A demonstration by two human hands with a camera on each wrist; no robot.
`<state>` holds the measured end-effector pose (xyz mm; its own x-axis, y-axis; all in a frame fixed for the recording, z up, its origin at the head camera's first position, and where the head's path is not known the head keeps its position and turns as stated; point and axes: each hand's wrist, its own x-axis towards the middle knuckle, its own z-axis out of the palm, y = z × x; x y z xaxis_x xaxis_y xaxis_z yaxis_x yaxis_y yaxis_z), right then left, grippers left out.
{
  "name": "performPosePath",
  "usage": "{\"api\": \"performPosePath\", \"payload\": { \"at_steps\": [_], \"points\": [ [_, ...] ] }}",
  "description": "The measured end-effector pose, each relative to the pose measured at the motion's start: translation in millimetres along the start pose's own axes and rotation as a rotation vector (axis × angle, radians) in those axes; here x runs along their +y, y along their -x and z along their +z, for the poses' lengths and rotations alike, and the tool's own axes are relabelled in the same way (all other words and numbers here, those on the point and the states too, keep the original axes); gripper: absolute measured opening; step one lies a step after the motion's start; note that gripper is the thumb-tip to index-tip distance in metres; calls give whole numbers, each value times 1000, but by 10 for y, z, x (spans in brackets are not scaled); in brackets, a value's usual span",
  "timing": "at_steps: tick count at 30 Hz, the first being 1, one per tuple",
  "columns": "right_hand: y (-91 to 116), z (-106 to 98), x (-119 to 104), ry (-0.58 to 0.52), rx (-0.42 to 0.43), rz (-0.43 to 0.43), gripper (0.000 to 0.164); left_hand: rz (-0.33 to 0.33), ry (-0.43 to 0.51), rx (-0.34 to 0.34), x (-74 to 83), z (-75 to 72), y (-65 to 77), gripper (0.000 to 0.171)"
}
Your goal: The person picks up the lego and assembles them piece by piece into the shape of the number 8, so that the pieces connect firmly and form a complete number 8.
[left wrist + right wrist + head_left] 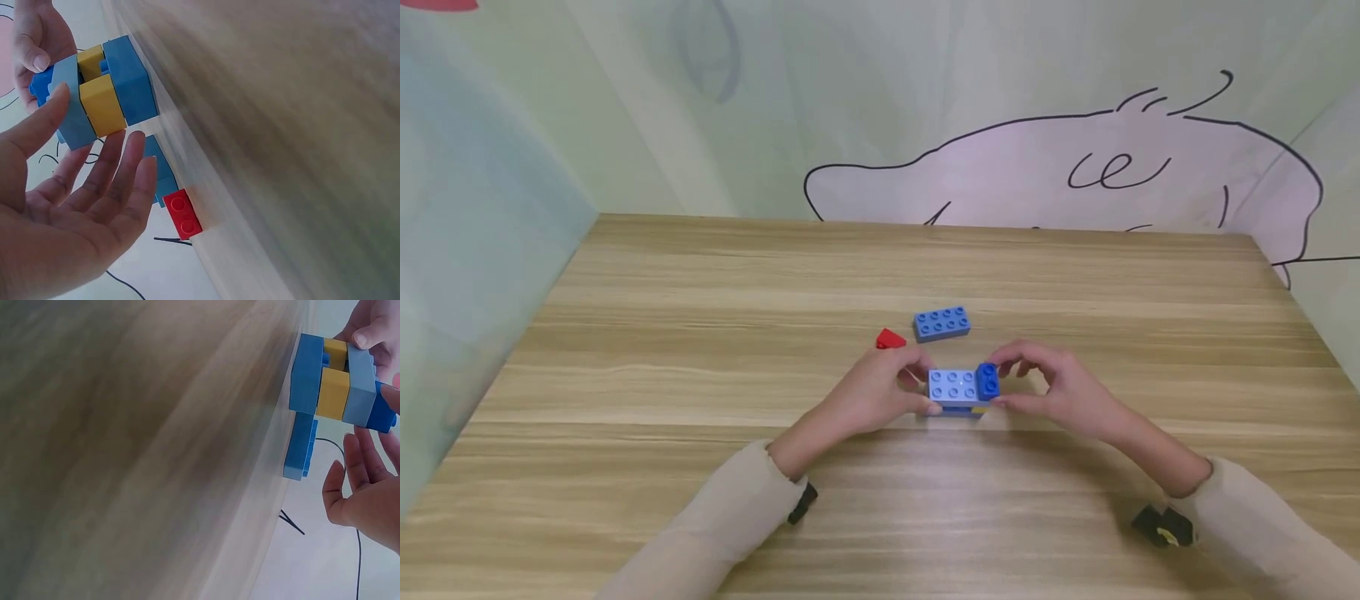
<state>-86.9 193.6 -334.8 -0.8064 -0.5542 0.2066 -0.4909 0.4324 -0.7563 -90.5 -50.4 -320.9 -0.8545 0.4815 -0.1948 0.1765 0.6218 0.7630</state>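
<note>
A small stack of toy building bricks stands on the table between both hands. Its base is a blue brick (132,81), with yellow bricks (333,394) above it and a gap between them. Across those lies a light blue brick (951,387), studs up. A small dark blue brick (988,382) sits on its right end. My left hand (876,392) holds the light blue brick's left end between thumb and fingers. With thumb and fingertips, my right hand (1067,393) pinches the dark blue brick at the opposite end.
Behind the stack lies a loose blue brick (942,325), studs up. A red brick (891,339) lies left of it, just beyond my left hand. The wooden table (700,333) meets a wall with line drawings (1045,167) at its back edge.
</note>
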Motion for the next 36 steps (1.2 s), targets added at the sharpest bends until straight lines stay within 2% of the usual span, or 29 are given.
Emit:
{"api": "performPosePath", "payload": {
  "at_steps": [6,11,15,19,23,29,36],
  "points": [
    [-4,-14,7,-2,-7,14,35,9,-14,-15,-1,-11,0,34],
    [-3,-19,2,8,-13,29,35,19,-28,-38,-43,-91,-10,45],
    [-3,-20,-1,11,-16,34,35,14,-25,21,-98,-245,-17,48],
    [-2,-20,2,13,-15,36,35,-30,-6,110,-190,-392,-47,46],
    [1,-22,0,11,-17,41,36,-65,-15,139,-278,-475,-83,46],
    [3,-17,3,-1,-13,35,36,-92,-41,112,-377,-504,-145,44],
    [0,-17,2,-1,-11,30,35,-113,-44,62,-397,-525,-239,42]
  ]
}}
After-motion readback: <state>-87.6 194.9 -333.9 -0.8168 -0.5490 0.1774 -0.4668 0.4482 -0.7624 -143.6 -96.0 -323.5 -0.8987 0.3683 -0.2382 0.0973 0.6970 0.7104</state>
